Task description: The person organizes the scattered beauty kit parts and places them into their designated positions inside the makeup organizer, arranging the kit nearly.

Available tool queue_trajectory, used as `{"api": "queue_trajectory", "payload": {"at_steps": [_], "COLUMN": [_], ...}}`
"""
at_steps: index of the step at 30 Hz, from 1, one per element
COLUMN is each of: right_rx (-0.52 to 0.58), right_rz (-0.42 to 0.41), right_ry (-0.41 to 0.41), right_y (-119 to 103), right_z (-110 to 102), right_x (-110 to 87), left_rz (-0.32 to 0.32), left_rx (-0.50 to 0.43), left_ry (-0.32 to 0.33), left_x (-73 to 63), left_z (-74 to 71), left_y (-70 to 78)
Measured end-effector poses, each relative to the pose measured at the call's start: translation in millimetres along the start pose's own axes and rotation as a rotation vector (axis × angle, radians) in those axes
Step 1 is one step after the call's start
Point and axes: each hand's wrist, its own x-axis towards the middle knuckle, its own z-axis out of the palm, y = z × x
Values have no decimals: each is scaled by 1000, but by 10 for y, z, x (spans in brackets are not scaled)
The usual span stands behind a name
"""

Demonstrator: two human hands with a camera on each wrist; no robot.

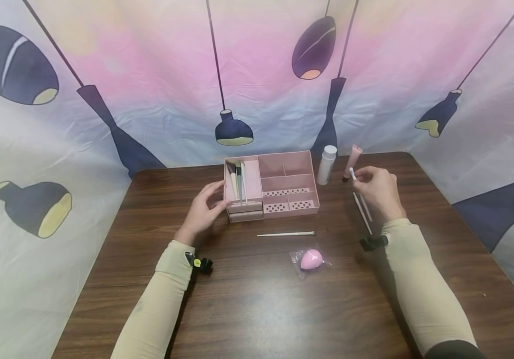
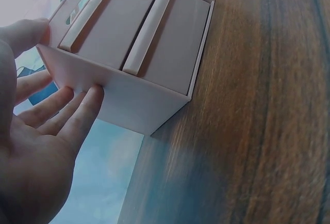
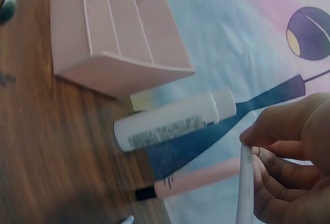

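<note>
My left hand (image 1: 200,209) rests against the left side of the pink desktop organizer (image 1: 288,162). In the left wrist view its fingers touch the side wall (image 2: 124,100), with the thumb at the front edge above the two drawers (image 2: 172,43). To the right, my right hand (image 1: 380,189) pinches a slim white makeup brush (image 3: 246,182) between thumb and fingers; small print shows on its handle, and its bristles are hidden. Several brushes (image 1: 239,182) stand in the organizer's left compartment. Another white stick (image 1: 362,213) lies on the table below my right hand.
A white bottle (image 1: 326,167) and a pink tube (image 1: 352,162) with a dark cap stand right of the organizer. In front lie a white-handled brush (image 1: 285,234) and a pink makeup sponge (image 1: 312,260) in clear wrap. A printed cloth (image 1: 171,75) hangs behind the wooden table (image 1: 248,309).
</note>
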Motion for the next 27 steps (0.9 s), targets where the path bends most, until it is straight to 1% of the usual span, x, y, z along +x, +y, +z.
{"api": "queue_trajectory", "payload": {"at_steps": [3,8,11,16,22,27], "right_rx": [21,40,41,53,113,154], "right_rz": [-20,-94,-114,-118,-137,-157], "right_ry": [15,55,67,62,51,36], "right_y": [-76,-198,-275,-409,-566,-703], "right_z": [45,124,168,222,274,326], "right_x": [29,94,124,152,179,201], "left_rz": [-7,-14,-19,-13,5,3], "left_rx": [8,15,17,8,-11,-9], "left_ry": [-2,-6,-5,-6,-4,-2], "left_x": [-1,0,-4,-2,3,4], "left_z": [-3,-2,-4,0,5,5], "left_y": [-7,-20,-21,-23,-33,-31]}}
